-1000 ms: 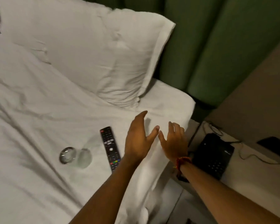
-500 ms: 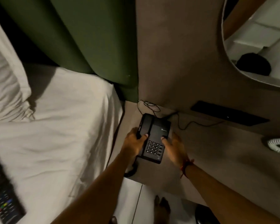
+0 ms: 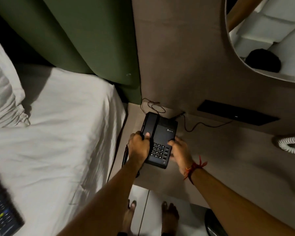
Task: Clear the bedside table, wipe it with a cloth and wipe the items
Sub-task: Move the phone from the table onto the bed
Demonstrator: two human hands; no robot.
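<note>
A black desk telephone point(image 3: 162, 133) with a keypad sits on the beige bedside table point(image 3: 228, 150), close to the bed. My left hand point(image 3: 139, 147) grips its left side over the handset, thumb on top. My right hand point(image 3: 180, 151) clasps its right edge beside the keypad; a red thread band circles that wrist. Thin cables point(image 3: 194, 126) run from the phone's back to the wall. A black remote control point(image 3: 2, 210) lies on the white bed sheet point(image 3: 58, 142) at the lower left.
A green padded headboard point(image 3: 85, 40) rises behind the bed, a white pillow point(image 3: 2, 92) at left. A black panel point(image 3: 237, 114) is set on the wall above the table. A white coiled cord point(image 3: 289, 145) lies at the right edge. My bare feet point(image 3: 150, 217) stand on the floor.
The view swung from the bed to the bedside table. Both hands left the sheet, reached the telephone and closed on its two sides; the glass went out of view.
</note>
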